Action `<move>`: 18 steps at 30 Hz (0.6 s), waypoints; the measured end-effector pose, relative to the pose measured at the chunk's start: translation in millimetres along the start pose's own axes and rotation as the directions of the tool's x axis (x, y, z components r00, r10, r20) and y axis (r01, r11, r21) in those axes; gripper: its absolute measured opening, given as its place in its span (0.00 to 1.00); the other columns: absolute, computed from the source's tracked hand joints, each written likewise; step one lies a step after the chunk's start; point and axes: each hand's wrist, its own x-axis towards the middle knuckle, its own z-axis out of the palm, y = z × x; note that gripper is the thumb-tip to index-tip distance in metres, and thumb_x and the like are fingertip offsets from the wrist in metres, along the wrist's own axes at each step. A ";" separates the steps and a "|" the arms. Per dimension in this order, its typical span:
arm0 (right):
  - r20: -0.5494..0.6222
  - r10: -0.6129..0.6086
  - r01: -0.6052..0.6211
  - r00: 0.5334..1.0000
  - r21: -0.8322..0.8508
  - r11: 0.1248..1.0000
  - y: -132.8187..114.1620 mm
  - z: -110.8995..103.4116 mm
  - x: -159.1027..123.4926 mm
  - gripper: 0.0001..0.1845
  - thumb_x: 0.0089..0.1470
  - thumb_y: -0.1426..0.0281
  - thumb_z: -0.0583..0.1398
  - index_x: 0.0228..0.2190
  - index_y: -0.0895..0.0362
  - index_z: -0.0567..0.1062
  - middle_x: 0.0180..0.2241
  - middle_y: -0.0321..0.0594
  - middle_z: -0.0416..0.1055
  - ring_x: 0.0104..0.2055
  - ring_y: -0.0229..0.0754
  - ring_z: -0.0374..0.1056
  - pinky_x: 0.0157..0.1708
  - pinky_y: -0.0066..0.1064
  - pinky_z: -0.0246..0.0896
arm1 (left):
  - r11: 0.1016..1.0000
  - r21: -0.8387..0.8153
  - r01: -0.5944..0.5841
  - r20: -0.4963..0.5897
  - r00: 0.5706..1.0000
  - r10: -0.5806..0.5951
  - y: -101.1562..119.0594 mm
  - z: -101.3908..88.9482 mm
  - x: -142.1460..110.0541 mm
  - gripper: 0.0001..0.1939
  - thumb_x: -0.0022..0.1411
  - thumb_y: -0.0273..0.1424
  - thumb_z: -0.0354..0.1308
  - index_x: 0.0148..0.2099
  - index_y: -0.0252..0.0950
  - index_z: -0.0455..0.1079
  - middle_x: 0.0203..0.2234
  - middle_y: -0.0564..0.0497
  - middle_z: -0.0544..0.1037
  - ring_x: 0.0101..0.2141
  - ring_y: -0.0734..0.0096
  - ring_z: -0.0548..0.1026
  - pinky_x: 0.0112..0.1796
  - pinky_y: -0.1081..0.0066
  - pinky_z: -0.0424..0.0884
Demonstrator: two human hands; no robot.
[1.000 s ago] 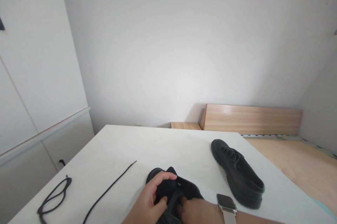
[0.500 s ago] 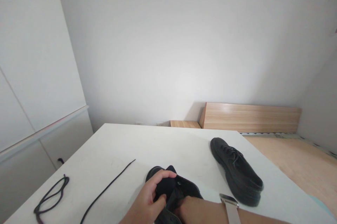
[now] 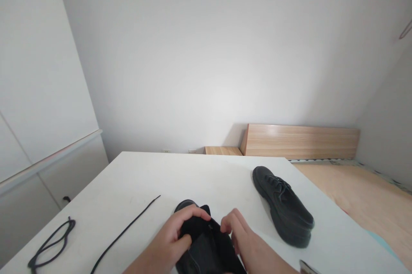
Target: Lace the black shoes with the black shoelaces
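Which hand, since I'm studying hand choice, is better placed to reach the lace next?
Probably the left hand: the lace lies on its side, while the right hand is farther off, beyond the near shoe.

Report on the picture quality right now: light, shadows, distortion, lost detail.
Head view: the wall is brightest mid-frame and greyer towards the sides, with a soft shadow left of the headboard. Head view: the white cabinet leans outward, likely wide-angle stretch. Head view: the near shoe is so dark that its inner detail is hard to read.
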 end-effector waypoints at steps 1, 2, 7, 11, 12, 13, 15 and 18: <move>-0.007 0.020 -0.020 1.000 0.095 0.995 4.9 8.1 1.4 0.28 0.38 0.81 0.64 0.40 0.54 0.61 0.38 0.37 0.62 0.30 0.38 0.60 0.30 0.29 0.56 | 0.997 0.066 -0.026 0.007 1.000 0.026 2.8 -2.2 0.3 0.29 0.45 0.20 0.49 0.50 0.40 0.75 0.48 0.49 0.78 0.53 0.56 0.73 0.54 0.61 0.65; -0.008 0.027 -0.025 1.000 0.207 0.978 8.8 15.6 2.8 0.25 0.40 0.81 0.61 0.40 0.53 0.60 0.35 0.33 0.61 0.27 0.36 0.58 0.27 0.28 0.53 | 0.991 0.123 -0.050 0.015 0.999 0.049 6.1 -4.1 0.2 0.29 0.47 0.20 0.49 0.51 0.40 0.75 0.49 0.49 0.78 0.53 0.57 0.73 0.55 0.62 0.65; 0.029 0.000 -0.016 1.000 0.570 0.821 17.8 43.8 6.4 0.20 0.40 0.74 0.59 0.35 0.51 0.57 0.30 0.29 0.57 0.24 0.31 0.52 0.21 0.23 0.44 | 0.888 0.443 -0.124 -0.037 0.987 0.157 19.7 -4.5 -9.1 0.31 0.59 0.21 0.49 0.63 0.44 0.64 0.56 0.49 0.76 0.53 0.62 0.75 0.56 0.66 0.69; -0.053 0.051 -0.009 0.997 0.595 0.804 26.3 59.1 4.9 0.18 0.42 0.71 0.60 0.35 0.51 0.57 0.31 0.29 0.57 0.25 0.31 0.52 0.23 0.23 0.46 | 0.714 0.657 -0.240 0.012 0.951 0.308 6.7 -1.4 -23.0 0.20 0.61 0.28 0.56 0.55 0.44 0.70 0.43 0.49 0.83 0.42 0.63 0.81 0.44 0.72 0.77; -0.073 0.057 -0.003 0.996 0.597 0.802 29.6 62.6 5.2 0.18 0.43 0.70 0.60 0.35 0.51 0.57 0.31 0.30 0.57 0.25 0.31 0.52 0.23 0.23 0.47 | 0.659 0.688 -0.305 0.069 0.931 0.359 0.5 -1.3 -26.5 0.17 0.60 0.31 0.59 0.52 0.44 0.72 0.41 0.50 0.83 0.41 0.63 0.81 0.43 0.71 0.77; -0.089 0.054 0.010 0.995 0.595 0.804 33.1 66.0 6.1 0.18 0.43 0.69 0.61 0.35 0.51 0.57 0.31 0.30 0.56 0.26 0.32 0.52 0.23 0.22 0.46 | 0.596 0.718 -0.358 0.116 0.907 0.405 -5.7 -1.3 -30.0 0.14 0.60 0.33 0.62 0.49 0.45 0.73 0.41 0.51 0.84 0.41 0.62 0.81 0.45 0.70 0.77; -0.106 0.023 0.042 0.994 0.571 0.820 39.6 71.7 8.7 0.19 0.43 0.67 0.61 0.35 0.51 0.58 0.29 0.29 0.55 0.25 0.33 0.51 0.21 0.22 0.45 | 0.486 0.786 -0.382 0.150 0.881 0.449 -15.9 0.0 -37.4 0.11 0.61 0.36 0.64 0.47 0.46 0.74 0.43 0.53 0.84 0.47 0.60 0.80 0.53 0.64 0.74; -0.141 -0.050 0.107 0.989 0.428 0.897 42.8 73.5 11.3 0.21 0.43 0.68 0.63 0.38 0.52 0.61 0.30 0.30 0.56 0.24 0.34 0.53 0.20 0.23 0.49 | 0.419 0.866 -0.272 0.059 0.888 0.455 -22.9 9.3 -48.9 0.11 0.65 0.37 0.62 0.50 0.50 0.73 0.51 0.54 0.80 0.55 0.59 0.75 0.60 0.58 0.66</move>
